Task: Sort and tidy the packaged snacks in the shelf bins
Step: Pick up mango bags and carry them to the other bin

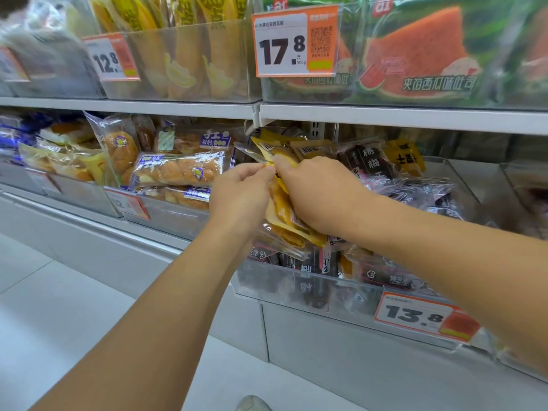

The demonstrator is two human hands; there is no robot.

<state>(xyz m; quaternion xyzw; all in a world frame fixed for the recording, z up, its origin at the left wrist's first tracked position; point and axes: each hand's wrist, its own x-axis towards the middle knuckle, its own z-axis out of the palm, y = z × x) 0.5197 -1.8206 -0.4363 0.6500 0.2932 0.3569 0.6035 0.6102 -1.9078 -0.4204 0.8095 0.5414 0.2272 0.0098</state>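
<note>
While your left hand (240,194) pinches the top edge of a yellow snack packet (283,209) and your right hand (314,191) grips its body, it hangs over the clear bin (296,287) of dark packets (370,167). You seem mid-sort; next, carry it to matching yellow packs.

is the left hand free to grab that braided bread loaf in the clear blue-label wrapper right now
Probably not yet: the left hand pinches the yellow snack packets together with the right hand. The braided bread loaf in its clear blue-label wrapper lies uncovered just beside it, so the path looks free once it lets go.
</note>
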